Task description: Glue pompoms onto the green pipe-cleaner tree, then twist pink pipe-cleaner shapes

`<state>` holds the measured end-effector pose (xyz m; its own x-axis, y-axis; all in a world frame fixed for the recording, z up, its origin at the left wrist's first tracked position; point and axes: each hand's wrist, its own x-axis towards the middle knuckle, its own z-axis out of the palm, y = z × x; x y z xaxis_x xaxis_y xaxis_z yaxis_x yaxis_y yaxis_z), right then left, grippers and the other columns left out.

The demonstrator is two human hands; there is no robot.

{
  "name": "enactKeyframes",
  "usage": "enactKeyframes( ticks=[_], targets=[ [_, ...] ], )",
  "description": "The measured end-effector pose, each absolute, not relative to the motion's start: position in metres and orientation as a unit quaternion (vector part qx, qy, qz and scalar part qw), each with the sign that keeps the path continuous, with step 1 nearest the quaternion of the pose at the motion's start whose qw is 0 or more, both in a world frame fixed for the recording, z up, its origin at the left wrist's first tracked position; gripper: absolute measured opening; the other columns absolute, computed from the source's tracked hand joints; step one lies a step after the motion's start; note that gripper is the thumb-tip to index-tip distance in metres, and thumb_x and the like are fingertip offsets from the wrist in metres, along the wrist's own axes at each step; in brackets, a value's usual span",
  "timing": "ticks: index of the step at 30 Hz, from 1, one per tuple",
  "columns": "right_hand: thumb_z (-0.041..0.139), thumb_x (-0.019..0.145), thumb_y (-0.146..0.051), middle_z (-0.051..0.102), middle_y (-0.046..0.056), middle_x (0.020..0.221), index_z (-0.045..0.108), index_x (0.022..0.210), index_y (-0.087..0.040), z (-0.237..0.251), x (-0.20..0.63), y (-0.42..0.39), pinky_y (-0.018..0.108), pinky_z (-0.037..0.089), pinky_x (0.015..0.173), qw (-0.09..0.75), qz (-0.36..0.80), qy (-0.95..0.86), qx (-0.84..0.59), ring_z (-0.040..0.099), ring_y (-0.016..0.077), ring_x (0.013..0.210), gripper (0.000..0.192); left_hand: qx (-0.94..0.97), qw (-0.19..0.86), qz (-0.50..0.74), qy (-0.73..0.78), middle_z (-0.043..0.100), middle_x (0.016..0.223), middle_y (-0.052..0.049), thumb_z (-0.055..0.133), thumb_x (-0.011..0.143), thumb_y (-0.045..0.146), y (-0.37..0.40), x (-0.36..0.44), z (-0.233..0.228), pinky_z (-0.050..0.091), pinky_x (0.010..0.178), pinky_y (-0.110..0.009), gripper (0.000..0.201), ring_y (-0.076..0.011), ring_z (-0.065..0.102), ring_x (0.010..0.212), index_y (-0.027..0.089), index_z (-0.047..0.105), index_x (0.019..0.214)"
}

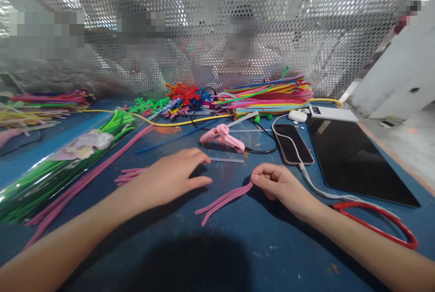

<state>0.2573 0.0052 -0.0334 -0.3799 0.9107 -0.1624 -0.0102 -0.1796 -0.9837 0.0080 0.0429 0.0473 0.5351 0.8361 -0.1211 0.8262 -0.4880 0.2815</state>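
Note:
Between the thumb and fingers of my right hand [280,185] are pinched the ends of pink pipe cleaners [226,197], whose free ends spread toward the left just over the table. My left hand [176,176] hovers with thumb and fingers apart and nothing between them. Partly hidden behind it lie several short pink pipe cleaner pieces [131,174]. A pink hot glue gun [222,138] rests beyond my hands, nozzle to the left. In front of it lies a translucent glue stick [227,160].
Long pink pipe cleaners [91,176] lie beside a bag of green ones [68,160] at left. Colourful bundles [272,94] line the back by a perforated metal screen [204,24]. A phone [292,143], a tablet [360,160] and red-handled pliers or scissors [380,221] lie right.

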Motion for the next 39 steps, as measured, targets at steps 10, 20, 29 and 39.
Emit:
enactKeyframes(
  ticks=[10, 20, 29, 39],
  targets=[
    [0.051, 0.086, -0.041, 0.041, -0.006, 0.057, 0.052, 0.077, -0.017, -0.024, 0.267, 0.009, 0.021, 0.025, 0.046, 0.390, 0.499, -0.635, -0.443, 0.033, 0.0063, 0.049, 0.026, 0.764, 0.522, 0.076, 0.371, 0.063, 0.066, 0.000, 0.046, 0.089, 0.032, 0.039, 0.081, 0.020, 0.047, 0.059, -0.020, 0.028, -0.0107, 0.061, 0.058, 0.014, 0.063, 0.077],
    [0.033, 0.094, -0.014, 0.052, 0.002, 0.064, 0.056, 0.076, -0.015, -0.015, 0.279, 0.007, 0.028, 0.026, 0.055, 0.156, -0.050, -0.944, -0.286, 0.042, 0.0138, 0.059, 0.029, 0.710, 0.584, 0.038, 0.391, 0.064, 0.064, 0.002, 0.054, 0.083, 0.029, 0.044, 0.075, 0.008, 0.041, 0.041, -0.013, 0.020, -0.0045, 0.051, 0.042, 0.014, 0.064, 0.074],
    [0.037, 0.088, -0.010, 0.049, 0.002, 0.056, 0.059, 0.079, -0.013, -0.023, 0.284, 0.004, 0.029, 0.027, 0.051, 0.264, -0.139, -0.911, -0.285, 0.038, 0.0136, 0.053, 0.024, 0.396, 0.836, 0.080, 0.372, 0.061, 0.048, 0.002, 0.079, 0.059, 0.036, 0.050, 0.075, -0.014, 0.043, 0.036, -0.011, 0.031, -0.0050, 0.053, 0.037, 0.010, 0.067, 0.070],
    [0.036, 0.090, -0.012, 0.049, 0.000, 0.054, 0.060, 0.093, -0.014, -0.007, 0.294, 0.000, 0.030, 0.032, 0.048, 0.227, -0.256, -0.918, -0.202, 0.039, 0.0125, 0.051, 0.025, 0.529, 0.744, 0.013, 0.408, 0.060, 0.044, 0.001, 0.077, 0.060, 0.036, 0.047, 0.069, -0.003, 0.032, 0.029, -0.011, 0.028, -0.0049, 0.047, 0.031, 0.012, 0.064, 0.058]
  ],
)
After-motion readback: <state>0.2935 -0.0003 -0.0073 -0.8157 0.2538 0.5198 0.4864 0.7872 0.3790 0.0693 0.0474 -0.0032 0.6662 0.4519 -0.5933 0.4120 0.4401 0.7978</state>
